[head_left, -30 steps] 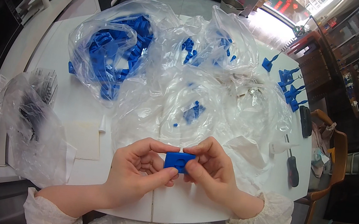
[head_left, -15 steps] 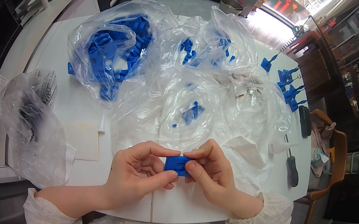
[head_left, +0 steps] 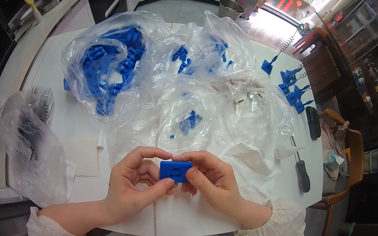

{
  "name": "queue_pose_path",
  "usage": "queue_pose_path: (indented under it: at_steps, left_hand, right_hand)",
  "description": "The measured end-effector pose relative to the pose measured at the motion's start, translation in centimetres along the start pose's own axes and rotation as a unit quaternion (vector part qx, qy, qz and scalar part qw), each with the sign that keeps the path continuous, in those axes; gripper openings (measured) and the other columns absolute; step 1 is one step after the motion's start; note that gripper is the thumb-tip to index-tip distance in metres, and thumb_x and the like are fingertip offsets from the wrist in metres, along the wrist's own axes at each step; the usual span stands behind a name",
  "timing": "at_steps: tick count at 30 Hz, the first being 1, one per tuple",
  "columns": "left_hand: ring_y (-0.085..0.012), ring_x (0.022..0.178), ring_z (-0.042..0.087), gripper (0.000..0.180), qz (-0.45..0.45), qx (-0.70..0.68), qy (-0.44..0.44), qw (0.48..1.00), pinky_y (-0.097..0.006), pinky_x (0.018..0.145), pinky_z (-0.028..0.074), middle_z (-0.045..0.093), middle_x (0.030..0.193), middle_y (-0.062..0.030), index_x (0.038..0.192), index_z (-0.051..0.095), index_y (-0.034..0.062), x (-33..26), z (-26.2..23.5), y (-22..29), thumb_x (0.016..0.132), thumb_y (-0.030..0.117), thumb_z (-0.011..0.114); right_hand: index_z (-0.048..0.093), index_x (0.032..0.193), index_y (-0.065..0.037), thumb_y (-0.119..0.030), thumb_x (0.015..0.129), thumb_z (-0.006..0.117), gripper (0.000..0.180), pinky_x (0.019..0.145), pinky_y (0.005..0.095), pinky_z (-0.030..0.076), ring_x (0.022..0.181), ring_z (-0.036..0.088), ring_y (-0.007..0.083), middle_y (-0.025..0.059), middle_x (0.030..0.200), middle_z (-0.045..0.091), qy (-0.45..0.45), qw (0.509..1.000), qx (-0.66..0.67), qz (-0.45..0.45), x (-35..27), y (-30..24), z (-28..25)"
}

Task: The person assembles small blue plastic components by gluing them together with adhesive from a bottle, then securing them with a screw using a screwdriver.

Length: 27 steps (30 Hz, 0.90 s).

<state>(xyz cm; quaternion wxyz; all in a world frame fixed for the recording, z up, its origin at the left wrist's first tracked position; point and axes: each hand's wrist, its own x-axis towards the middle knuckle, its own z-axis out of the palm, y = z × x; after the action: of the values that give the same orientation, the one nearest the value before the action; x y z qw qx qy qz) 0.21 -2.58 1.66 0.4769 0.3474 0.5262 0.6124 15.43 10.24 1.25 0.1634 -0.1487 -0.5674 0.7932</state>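
Note:
Between my two hands is a small blue rectangular plastic part point(head_left: 174, 170) with a round recess in its face, held above the near edge of the table. My left hand point(head_left: 140, 176) pinches its left end, thumb at the bottom corner and index finger at the top edge. From the other side my right hand point(head_left: 212, 181) grips the right end, its thumb lying on the face. Beyond my hands, a clear plastic bag point(head_left: 167, 129) lies open with a few tiny blue pieces point(head_left: 192, 118) in it.
A large clear bag of blue parts point(head_left: 109, 54) lies at the far left. Several blue pieces with coiled wires point(head_left: 295, 93) stand at the right, near a black-handled screwdriver point(head_left: 303, 175) and a white nozzle bottle point(head_left: 286, 152). Another bag point(head_left: 34, 147) holds dark items at the left.
The blue part has turned so that its recessed face shows more fully. Both hands still hold it; the whole view has shifted slightly.

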Motion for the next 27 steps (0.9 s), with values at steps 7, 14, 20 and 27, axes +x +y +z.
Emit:
queue_pose_path:
  at_steps: [7,14,20,27]
  left_hand:
    - [-0.0179,0.081,0.069,0.037,-0.019,-0.048,0.033,0.998,-0.026,0.073,0.056,0.066,0.085,-0.0111,0.114,0.041,0.003,-0.3,0.4,-0.2,0.085,-0.005,0.063]
    - [-0.0205,0.085,0.068,0.018,-0.014,-0.07,0.025,0.997,-0.03,0.074,0.058,0.066,0.097,-0.0158,0.107,0.047,0.0007,-0.2,0.5,-0.4,0.091,0.002,0.057]
    - [-0.0186,0.08,0.069,0.009,0.009,-0.021,-0.002,1.0,-0.029,0.064,0.059,0.067,0.093,-0.0159,0.098,0.051,-0.0003,-0.9,0.0,-0.5,0.092,0.003,0.057]
    - [-0.0164,0.071,0.069,0.008,0.052,0.044,-0.003,0.998,-0.026,0.059,0.057,0.068,0.086,-0.0148,0.093,0.051,-0.0021,-1.3,-0.2,-1.0,0.09,0.001,0.058]
  right_hand:
    - [0.058,0.125,-0.004,-0.013,0.097,0.054,0.03,0.067,0.0182,0.045,0.079,0.055,0.0033,0.001,0.097,0.063,0.0,0.999,0.032,0.016,-0.1,0.0,0.0]
    - [0.057,0.125,-0.001,-0.01,0.096,0.054,0.03,0.074,0.0213,0.049,0.086,0.058,0.0066,0.0039,0.099,0.064,0.005,0.998,0.05,-0.021,-0.5,0.7,0.4]
    - [0.058,0.124,0.001,-0.006,0.095,0.055,0.03,0.074,0.0227,0.05,0.083,0.061,0.009,0.0071,0.097,0.067,-0.046,0.994,-0.03,-0.093,-0.5,0.6,0.1]
    - [0.064,0.118,-0.001,-0.007,0.093,0.057,0.026,0.071,0.0224,0.046,0.082,0.059,0.0068,0.0055,0.09,0.068,-0.036,0.996,-0.036,-0.077,-0.4,0.7,0.1]
